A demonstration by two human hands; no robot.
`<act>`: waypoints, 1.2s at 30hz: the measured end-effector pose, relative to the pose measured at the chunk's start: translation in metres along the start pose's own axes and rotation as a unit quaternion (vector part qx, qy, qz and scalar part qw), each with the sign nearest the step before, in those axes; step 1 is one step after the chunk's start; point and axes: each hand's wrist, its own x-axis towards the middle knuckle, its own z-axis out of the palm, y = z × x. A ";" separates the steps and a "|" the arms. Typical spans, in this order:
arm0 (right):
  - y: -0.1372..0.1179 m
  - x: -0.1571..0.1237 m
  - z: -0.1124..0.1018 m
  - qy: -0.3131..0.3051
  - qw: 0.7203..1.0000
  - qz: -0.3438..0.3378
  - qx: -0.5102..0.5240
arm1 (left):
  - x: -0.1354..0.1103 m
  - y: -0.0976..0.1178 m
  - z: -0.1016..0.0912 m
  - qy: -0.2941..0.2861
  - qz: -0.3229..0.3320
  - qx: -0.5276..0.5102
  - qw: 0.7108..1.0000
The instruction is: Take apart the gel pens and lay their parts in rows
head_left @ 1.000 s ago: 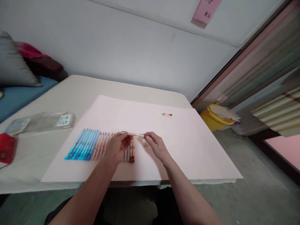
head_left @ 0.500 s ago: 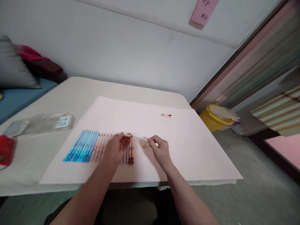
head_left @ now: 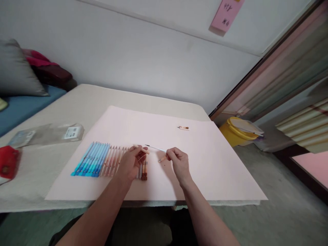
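Observation:
Between the fingers of my left hand (head_left: 133,161) is a short pale pen barrel (head_left: 144,150), its end angled down to the right. My right hand (head_left: 178,160) pinches a thin pen refill (head_left: 155,148), whose dark tip points left toward the barrel without touching it. Just left of my right fingers a tan pen piece (head_left: 162,159) lies on the pink sheet (head_left: 205,164). Beneath and beside my left hand runs a row of pens: blue ones (head_left: 93,157), pale pinkish ones (head_left: 111,160) and brown-ended ones (head_left: 144,172). My left hand covers part of this row.
Small pen parts (head_left: 183,127) lie toward the back of the sheet. On the table's left are a clear plastic packet (head_left: 55,134) and a red object (head_left: 9,161). A yellow bucket (head_left: 229,131) stands on the floor at right. The white wall (head_left: 153,54) borders the table's far side.
The refill's dark tip has come away from the barrel's end, leaving a gap. My right hand has shifted slightly right, and the barrel now tilts more downward.

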 end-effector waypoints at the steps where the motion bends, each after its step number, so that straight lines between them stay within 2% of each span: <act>1: 0.002 0.000 0.003 -0.010 1.000 0.004 -0.003 | -0.001 -0.002 0.001 -0.010 -0.004 0.001 1.000; 5: 0.011 -0.003 0.012 -0.054 0.998 0.006 -0.020 | -0.006 -0.010 0.005 -0.035 -0.024 0.005 0.999; 10: 0.020 -0.004 0.015 -0.092 0.995 0.001 -0.042 | -0.005 -0.014 0.004 -0.017 -0.036 0.001 0.999; 15: 0.023 -0.003 0.016 -0.108 0.992 -0.009 -0.062 | -0.002 -0.015 0.003 0.003 -0.032 -0.006 0.999; 27: 0.023 -0.005 0.018 -0.134 0.985 -0.024 -0.107 | -0.004 -0.015 0.004 -0.010 -0.038 0.004 0.999; 31: 0.024 0.001 0.010 -0.168 0.980 -0.035 -0.100 | -0.002 -0.015 0.002 0.002 -0.023 0.005 1.000; 34: 0.031 0.013 -0.004 -0.131 0.971 -0.060 -0.193 | 0.000 -0.014 0.001 0.022 -0.019 -0.002 1.000; 36: 0.039 0.021 -0.013 -0.103 0.938 -0.077 -0.321 | 0.001 -0.013 0.001 0.028 -0.023 -0.005 0.999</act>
